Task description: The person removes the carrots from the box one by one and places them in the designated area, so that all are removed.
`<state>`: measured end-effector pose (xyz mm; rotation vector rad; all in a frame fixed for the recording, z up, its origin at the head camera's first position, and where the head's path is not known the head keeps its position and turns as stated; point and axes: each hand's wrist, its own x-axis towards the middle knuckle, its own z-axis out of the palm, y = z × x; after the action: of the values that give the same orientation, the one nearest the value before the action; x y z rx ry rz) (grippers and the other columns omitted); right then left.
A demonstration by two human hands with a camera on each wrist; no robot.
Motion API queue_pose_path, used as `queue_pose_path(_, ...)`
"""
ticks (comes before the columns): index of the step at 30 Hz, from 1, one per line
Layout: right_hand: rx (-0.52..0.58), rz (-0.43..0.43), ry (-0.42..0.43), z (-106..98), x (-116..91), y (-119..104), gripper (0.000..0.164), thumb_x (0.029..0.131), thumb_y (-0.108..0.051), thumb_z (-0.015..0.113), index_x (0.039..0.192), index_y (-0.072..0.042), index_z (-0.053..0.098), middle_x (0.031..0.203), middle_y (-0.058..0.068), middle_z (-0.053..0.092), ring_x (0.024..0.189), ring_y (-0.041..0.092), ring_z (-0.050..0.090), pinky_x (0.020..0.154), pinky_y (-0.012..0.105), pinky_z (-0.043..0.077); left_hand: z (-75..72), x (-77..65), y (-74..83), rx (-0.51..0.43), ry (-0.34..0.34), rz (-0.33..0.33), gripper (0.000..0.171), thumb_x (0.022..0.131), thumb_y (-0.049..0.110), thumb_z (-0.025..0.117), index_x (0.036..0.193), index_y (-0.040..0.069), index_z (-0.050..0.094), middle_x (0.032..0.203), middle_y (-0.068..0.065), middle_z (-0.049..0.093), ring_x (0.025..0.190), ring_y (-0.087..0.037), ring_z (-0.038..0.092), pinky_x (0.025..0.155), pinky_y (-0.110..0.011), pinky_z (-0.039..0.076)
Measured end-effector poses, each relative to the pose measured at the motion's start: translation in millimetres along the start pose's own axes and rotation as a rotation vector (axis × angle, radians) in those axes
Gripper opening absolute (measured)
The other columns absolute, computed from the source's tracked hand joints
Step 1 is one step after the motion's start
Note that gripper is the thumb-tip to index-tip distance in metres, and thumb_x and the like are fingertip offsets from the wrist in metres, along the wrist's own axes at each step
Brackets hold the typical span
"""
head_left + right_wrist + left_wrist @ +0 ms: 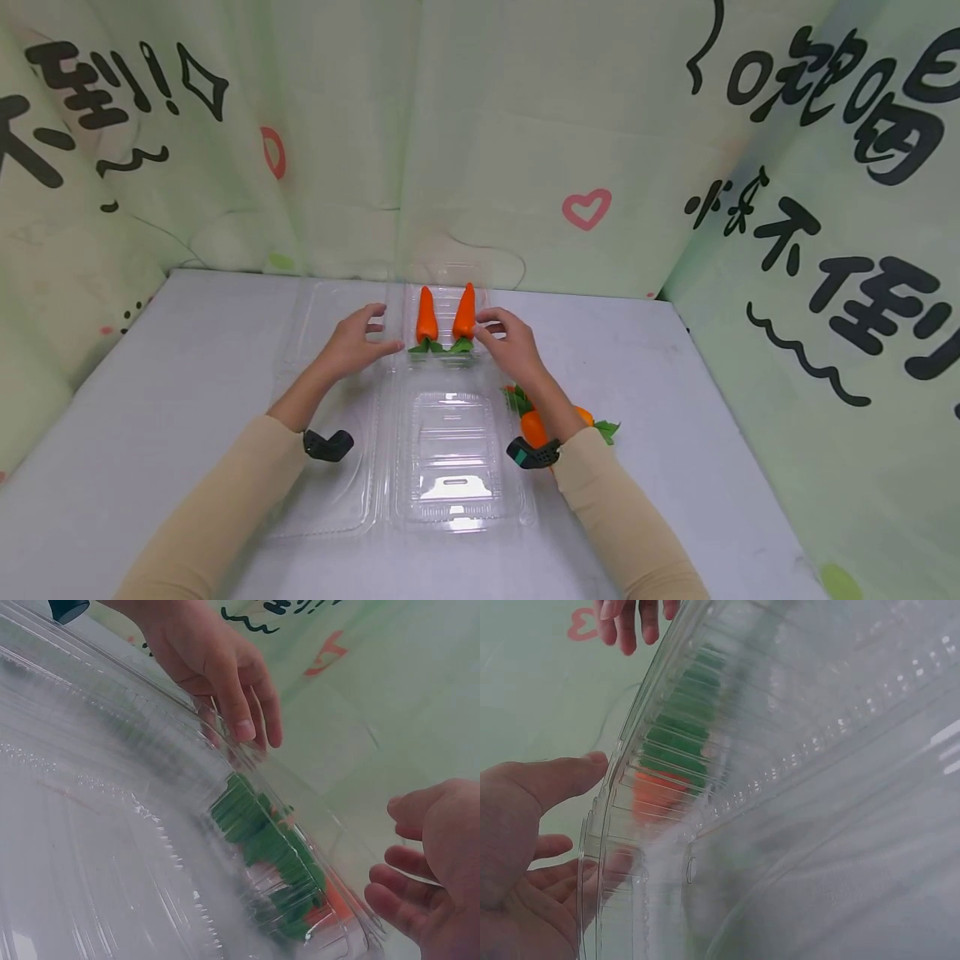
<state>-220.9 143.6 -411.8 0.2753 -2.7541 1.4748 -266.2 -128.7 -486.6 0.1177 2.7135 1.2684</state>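
Note:
Two orange toy carrots with green leafy tops, a left carrot (427, 315) and a right carrot (464, 313), lie side by side in the far part of a clear plastic box (456, 450). My left hand (352, 342) is beside the box's far left side, thumb and fingers spread apart with nothing between them. On the opposite side, my right hand (512, 343) hovers at the right carrot's edge, its fingers loosely bent and holding nothing. The right wrist view shows the green tops (274, 851) through the ribbed clear wall, with both hands outside it.
A second clear plastic tray or lid (330, 467) lies along the left of the box. More orange toy vegetables (534, 428) with green leaves sit under my right forearm, partly hidden. A pale curtain (480, 150) stands behind the white table (660, 467).

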Motion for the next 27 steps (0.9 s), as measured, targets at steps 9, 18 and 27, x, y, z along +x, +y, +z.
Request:
queue_pose_path(9,0.012,-0.010,-0.015,4.4,1.5,-2.5,0.028,0.097,-0.022,0.058,0.121,-0.008,0.060,0.125,0.012,0.061,0.112,0.026,0.059,0.096,0.041,0.053,-15.6,-28.9,28.5,-0.069,-0.046,0.000,0.082,0.083,0.038,0.075,0.150,0.018,0.032,0.153,-0.009,0.038,0.132,-0.031,0.050,0.100,-0.047,0.050)
queue_pose_path(18,0.010,-0.020,-0.016,7.6,4.5,-3.2,0.027,0.097,-0.022,0.059,0.120,-0.008,0.060,0.123,0.009,0.061,0.112,0.026,0.059,0.096,0.040,0.053,-5.8,-9.8,-0.1,-0.009,-0.043,0.035,0.083,0.079,0.035,0.080,0.148,0.022,0.035,0.149,-0.005,0.044,0.122,-0.028,0.059,0.094,-0.044,0.055)
queue_pose_path(27,0.003,0.008,-0.022,12.9,9.6,-6.3,0.026,0.096,-0.021,0.060,0.119,-0.009,0.061,0.124,0.010,0.062,0.112,0.027,0.059,0.091,0.039,0.055,-11.2,-22.9,7.7,-0.008,-0.031,0.061,0.071,0.083,0.029,0.077,0.143,0.015,0.043,0.142,-0.008,0.052,0.121,-0.027,0.059,0.094,-0.043,0.055)
